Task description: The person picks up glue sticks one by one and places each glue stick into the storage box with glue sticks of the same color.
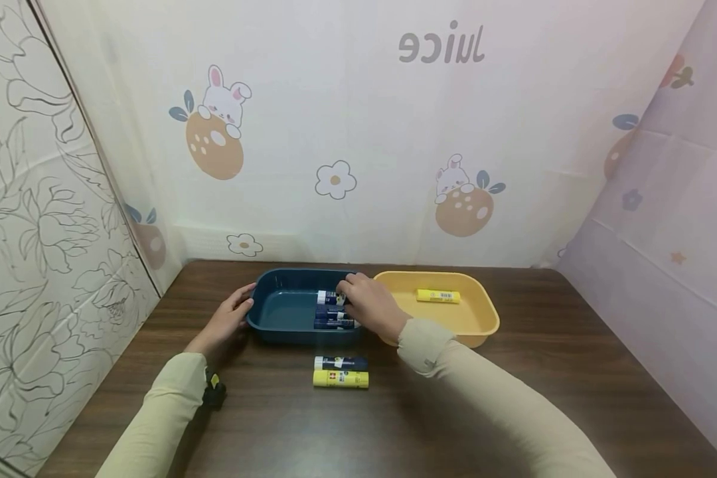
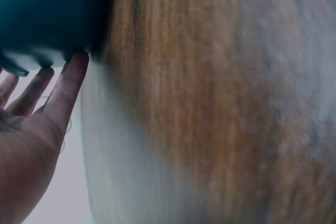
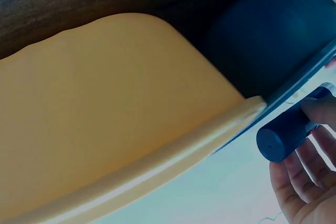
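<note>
My right hand [image 1: 372, 305] pinches a dark blue glue stick [image 3: 286, 132] between thumb and fingers, over the right end of the blue tray [image 1: 287, 337]. Below it, dark blue glue sticks [image 1: 334, 324] lie side by side in that tray, partly hidden by the hand. At the tray's left end, my left hand [image 1: 230, 315] rests on the outer wall; the left wrist view shows its extended fingers touching it. On the table in front lie another dark blue glue stick [image 1: 342, 363] with a white end and a yellow glue stick [image 1: 340, 379].
A yellow tray [image 1: 486, 325] stands against the blue tray's right side, holding one yellow glue stick [image 1: 438, 296]. Both trays stand near the back of the brown wooden table [image 1: 287, 431]. Printed curtains [image 1: 358, 119] rise behind and at both sides. A small black object [image 1: 215, 393] sits by the left wrist.
</note>
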{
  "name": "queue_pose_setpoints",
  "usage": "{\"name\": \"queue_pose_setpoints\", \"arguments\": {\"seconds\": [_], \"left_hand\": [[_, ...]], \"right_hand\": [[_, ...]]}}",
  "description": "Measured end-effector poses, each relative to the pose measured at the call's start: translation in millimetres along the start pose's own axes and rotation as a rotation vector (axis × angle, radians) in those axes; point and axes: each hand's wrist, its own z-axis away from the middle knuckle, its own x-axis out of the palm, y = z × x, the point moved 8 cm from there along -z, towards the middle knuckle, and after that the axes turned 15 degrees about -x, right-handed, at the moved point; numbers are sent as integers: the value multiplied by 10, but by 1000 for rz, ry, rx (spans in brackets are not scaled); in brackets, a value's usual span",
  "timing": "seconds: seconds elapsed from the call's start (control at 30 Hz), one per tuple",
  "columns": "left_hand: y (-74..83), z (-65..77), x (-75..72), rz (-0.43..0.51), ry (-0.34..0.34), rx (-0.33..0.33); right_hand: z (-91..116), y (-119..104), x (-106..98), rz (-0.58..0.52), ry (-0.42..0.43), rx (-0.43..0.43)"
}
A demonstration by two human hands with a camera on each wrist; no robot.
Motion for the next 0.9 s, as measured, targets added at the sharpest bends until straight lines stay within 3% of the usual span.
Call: {"name": "queue_pose_setpoints", "arguments": {"seconds": [0.9], "left_hand": [[-13, -19, -14, -7, 9, -17]], "right_hand": [[-164, 224, 448, 64, -108, 77]]}}
